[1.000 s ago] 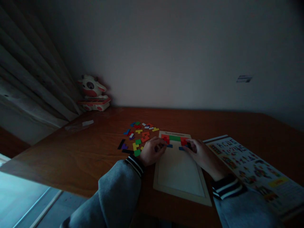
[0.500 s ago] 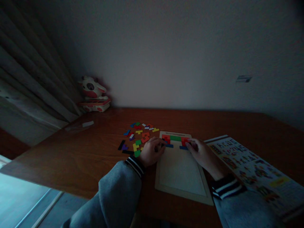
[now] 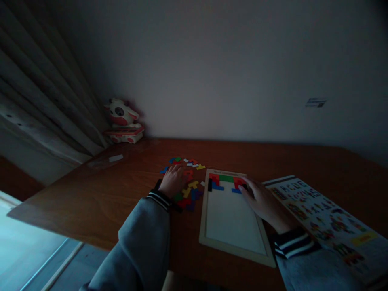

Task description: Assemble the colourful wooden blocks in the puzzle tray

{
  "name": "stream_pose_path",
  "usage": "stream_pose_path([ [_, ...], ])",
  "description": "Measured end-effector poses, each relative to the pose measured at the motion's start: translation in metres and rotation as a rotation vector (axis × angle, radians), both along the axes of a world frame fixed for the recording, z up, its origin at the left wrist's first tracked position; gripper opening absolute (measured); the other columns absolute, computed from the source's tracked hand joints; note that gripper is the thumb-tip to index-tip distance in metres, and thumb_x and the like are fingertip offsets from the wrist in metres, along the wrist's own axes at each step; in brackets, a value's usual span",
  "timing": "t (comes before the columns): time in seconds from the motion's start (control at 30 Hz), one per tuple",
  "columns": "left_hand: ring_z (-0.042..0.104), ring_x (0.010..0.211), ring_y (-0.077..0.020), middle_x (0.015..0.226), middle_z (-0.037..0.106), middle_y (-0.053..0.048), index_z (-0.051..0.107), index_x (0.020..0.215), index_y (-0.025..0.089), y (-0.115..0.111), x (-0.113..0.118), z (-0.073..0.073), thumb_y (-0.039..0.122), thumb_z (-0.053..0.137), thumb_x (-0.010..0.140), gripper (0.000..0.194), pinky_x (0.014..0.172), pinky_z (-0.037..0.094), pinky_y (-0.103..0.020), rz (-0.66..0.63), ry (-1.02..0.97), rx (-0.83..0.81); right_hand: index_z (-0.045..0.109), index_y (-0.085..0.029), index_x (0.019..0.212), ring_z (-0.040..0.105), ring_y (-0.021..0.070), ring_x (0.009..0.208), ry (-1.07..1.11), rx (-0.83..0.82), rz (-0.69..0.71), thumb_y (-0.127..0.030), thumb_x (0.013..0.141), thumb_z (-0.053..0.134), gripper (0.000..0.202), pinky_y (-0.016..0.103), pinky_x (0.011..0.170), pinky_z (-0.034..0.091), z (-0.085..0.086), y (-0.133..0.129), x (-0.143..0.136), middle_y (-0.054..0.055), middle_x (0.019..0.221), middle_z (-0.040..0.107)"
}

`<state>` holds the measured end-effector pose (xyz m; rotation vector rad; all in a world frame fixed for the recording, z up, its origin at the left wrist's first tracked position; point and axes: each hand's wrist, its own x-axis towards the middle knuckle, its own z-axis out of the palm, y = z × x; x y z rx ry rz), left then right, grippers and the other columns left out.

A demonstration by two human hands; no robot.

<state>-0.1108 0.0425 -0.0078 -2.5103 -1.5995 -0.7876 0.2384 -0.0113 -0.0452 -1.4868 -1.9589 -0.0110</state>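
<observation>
Plainly, the loose, flat, multicoloured angular pieces (image 3: pixel 193 184) lie on the brown wooden desk (image 3: pixel 106 194), left of the pale rectangular board (image 3: pixel 232 220), whose long axis runs away from the person. The left hand (image 3: pixel 173 180) is nearer, over them; the right hand (image 3: pixel 261 198) is at the board's right edge. Whether either grip holds anything, I cannot tell.

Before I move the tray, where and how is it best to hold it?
I would grip the tray at the middle of its near rim, coming from the near side. It lies flat, and the pieces on it and your right hand are towards the far end.
</observation>
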Motion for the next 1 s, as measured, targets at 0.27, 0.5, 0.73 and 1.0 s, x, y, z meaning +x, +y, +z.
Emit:
stream_pose_path([
  [0.27,0.066,0.101,-0.0213,0.107,0.073,-0.006,0.073,0.101,0.022,-0.001,-0.061,0.020,0.035,0.055,0.093,0.023,0.097,0.050,-0.037,-0.133,-0.023,-0.061,0.057,-0.021,0.128,0.061,0.0305,0.116,0.024,-0.043,0.019,-0.047,0.093,0.045,0.045,0.050,0.102,0.045,0.004,-0.004,-0.001,0.014,0.125,0.066],
  [0.5,0.066,0.092,-0.0199,0.094,0.074,-0.004,0.077,0.097,0.027,-0.039,-0.059,0.027,0.051,0.077,0.074,0.033,0.084,0.053,-0.030,-0.409,-0.067,-0.180,0.058,-0.021,0.126,0.060,0.0316,0.118,0.070,-0.032,0.032,-0.049,0.092,0.046,0.046,0.052,0.102,0.045,0.003,-0.003,-0.002,0.015,0.126,0.065],
  [0.73,0.066,0.095,-0.0192,0.096,0.075,-0.004,0.075,0.107,0.029,-0.038,-0.060,0.019,0.043,0.072,0.082,0.028,0.089,0.052,-0.031,-0.429,-0.016,-0.238,0.058,-0.021,0.125,0.060,0.0303,0.117,0.079,-0.037,0.022,-0.052,0.092,0.046,0.047,0.051,0.102,0.045,0.001,-0.002,-0.001,0.015,0.126,0.065],
  [1.0,0.068,0.086,-0.0171,0.097,0.073,-0.004,0.073,0.111,0.029,-0.038,-0.055,0.017,0.033,0.072,0.078,0.033,0.082,0.054,-0.027,-0.407,-0.001,-0.194,0.060,-0.020,0.123,0.060,0.0313,0.116,0.069,-0.010,0.023,-0.050,0.091,0.046,0.045,0.051,0.101,0.046,0.003,-0.002,-0.002,0.015,0.124,0.066],
])
